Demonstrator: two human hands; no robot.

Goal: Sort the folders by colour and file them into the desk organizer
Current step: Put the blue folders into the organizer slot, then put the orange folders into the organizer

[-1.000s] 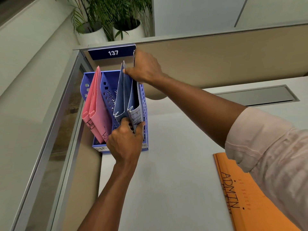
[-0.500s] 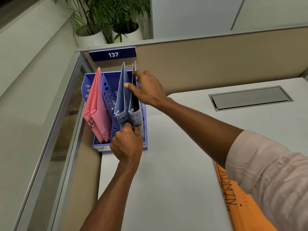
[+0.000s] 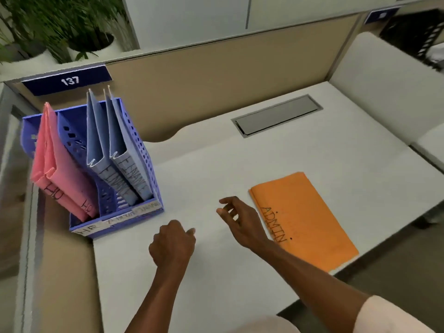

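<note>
The desk organizer [image 3: 93,169] is seen at about ten o'clock on the white surface [image 3: 216,272], hard against the corner partition. Two pink folders [image 3: 60,179] are filed in its left compartment and two blue folders [image 3: 115,155] in its right; the middle compartment is seen to hold nothing. The orange folder [image 3: 305,219], lettered ADMIN, is laid flat at about three o'clock, well apart from the organizer; whether it is a single folder or a small stack cannot be told.

Neither hand has hold of anything. The left hand [image 3: 171,243] is loosely curled into a near fist above the surface, its grip closed on nothing. The right hand [image 3: 240,219] is held with fingers spread and half bent, its grip open, just beside the orange folder's left edge.

The orange folder is judged to be light, thin card: stiff along its fold but liable to sag or fan open if lifted by one corner. A hold across the folded spine or a long edge, thumb above and fingers slid beneath, is judged safest, since little edge is offered while it lies flat.
</note>
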